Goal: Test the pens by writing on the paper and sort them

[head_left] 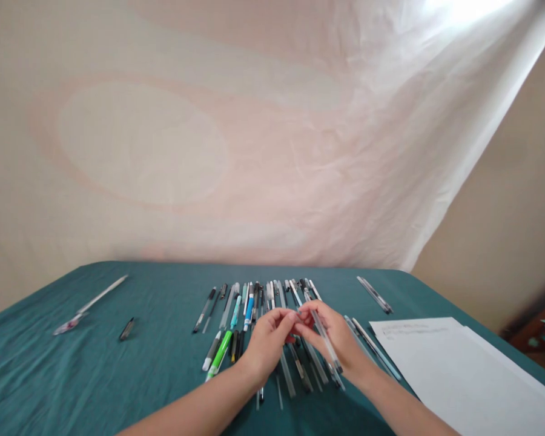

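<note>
My right hand (333, 333) is closed on a clear-barrelled pen (326, 339) that slants across its palm and points down toward the wrist. Beside it, my left hand (270, 336) is closed in a pinch, its fingertips meeting those of the right hand; whatever sits between them is too small to make out. Beneath both hands lies a spread of pens, partly hidden by them. A bright green marker (219, 354), a light blue pen (236, 312) and a blue-and-white pen (249, 307) show to the left of my left hand.
White paper sheets (458, 375), one with faint writing, lie at the right. A pair of clear pens (375, 295) rests behind them. At the far left are a white stick with a crumpled wrapper (91, 307) and a short dark pen piece (126, 329). A pale cloth (254, 151) hangs behind the green-covered table (163, 375).
</note>
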Demonstrator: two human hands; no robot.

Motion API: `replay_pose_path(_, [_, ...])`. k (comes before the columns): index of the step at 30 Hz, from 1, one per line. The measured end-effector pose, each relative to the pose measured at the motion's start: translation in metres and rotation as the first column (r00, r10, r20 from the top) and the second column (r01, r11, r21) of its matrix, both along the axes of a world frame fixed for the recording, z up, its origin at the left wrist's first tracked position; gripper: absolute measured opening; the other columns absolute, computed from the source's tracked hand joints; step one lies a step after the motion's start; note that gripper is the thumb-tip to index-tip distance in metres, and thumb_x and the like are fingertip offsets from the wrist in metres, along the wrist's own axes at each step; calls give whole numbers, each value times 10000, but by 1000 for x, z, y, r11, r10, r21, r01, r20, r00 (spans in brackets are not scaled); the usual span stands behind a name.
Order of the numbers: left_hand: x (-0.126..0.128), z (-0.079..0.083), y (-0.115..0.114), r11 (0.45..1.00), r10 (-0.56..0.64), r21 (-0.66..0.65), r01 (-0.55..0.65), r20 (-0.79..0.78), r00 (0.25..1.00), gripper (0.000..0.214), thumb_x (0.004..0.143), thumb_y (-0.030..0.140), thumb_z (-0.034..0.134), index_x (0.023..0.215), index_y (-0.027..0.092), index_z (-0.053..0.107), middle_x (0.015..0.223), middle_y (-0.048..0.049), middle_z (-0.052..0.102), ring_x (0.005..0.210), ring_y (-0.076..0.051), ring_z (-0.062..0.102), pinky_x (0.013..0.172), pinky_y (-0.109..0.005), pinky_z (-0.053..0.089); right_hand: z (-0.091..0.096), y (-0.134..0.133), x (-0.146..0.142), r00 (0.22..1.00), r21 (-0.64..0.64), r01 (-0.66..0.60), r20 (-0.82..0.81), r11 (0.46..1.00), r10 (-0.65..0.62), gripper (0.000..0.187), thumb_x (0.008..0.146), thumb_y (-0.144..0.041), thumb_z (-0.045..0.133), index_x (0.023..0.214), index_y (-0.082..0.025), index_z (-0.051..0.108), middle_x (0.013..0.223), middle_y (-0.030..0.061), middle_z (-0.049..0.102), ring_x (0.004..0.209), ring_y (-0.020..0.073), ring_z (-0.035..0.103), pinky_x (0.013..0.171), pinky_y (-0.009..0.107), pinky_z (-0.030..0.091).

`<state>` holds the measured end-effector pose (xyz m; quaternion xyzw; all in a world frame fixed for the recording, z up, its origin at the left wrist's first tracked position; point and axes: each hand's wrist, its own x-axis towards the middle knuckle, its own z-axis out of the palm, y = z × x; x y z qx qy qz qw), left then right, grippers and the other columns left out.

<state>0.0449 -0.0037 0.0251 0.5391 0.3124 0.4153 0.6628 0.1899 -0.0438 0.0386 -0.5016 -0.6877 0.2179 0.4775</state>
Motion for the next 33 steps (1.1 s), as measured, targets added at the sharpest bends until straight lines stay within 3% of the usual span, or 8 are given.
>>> replay_pose_path(3, [-2,1,5,979,73,-199,-42,154,985,221,747,349,587,806,138,614,731,-16,603,646,-86,542,603,-183,425,-2,-6,1,998,77,-9,-64,997,14,271,852,-372,424,1037,-210,539,889,41,555,758,153,542,698,272,443])
replay_pose_path(6, [-3,4,9,938,139,-346,-35,281,950,171,732,297,619,778,132,618,692,4,572,571,-46,508,564,-151,422,-6,-11,0,995,160,-25,-92,987,40,402,904,-388,246,992,-204,592,800,43,529,662,146,512,627,281,432])
replay_pose_path(12, [-2,11,4,899,158,-438,18,362,919,104,769,219,589,772,116,607,642,5,552,526,-39,503,524,-140,446,-15,-15,-4,986,132,5,-167,991,17,355,895,-399,295,905,-189,581,706,23,512,554,126,485,522,256,417])
replay_pose_path(19, [0,15,-4,876,166,-481,34,367,915,82,777,189,582,777,110,604,637,-1,568,517,-38,521,526,-134,464,-18,-13,-6,972,93,32,-233,995,-10,284,894,-371,333,870,-186,548,693,4,517,536,106,492,503,229,418])
replay_pose_path(26, [1,18,-8,864,193,-503,14,356,914,106,780,211,582,788,108,604,636,-8,577,525,-45,529,537,-146,469,-15,-14,-7,983,125,62,-177,990,-39,272,891,-347,344,849,-182,556,687,11,529,540,112,498,517,236,416])
replay_pose_path(33, [2,11,-13,927,178,-371,-56,304,936,190,697,234,673,806,137,552,650,6,587,565,-60,543,584,-171,453,-13,-15,-8,991,119,90,-112,989,-76,255,883,-339,353,828,-194,555,682,10,550,536,117,506,525,235,418])
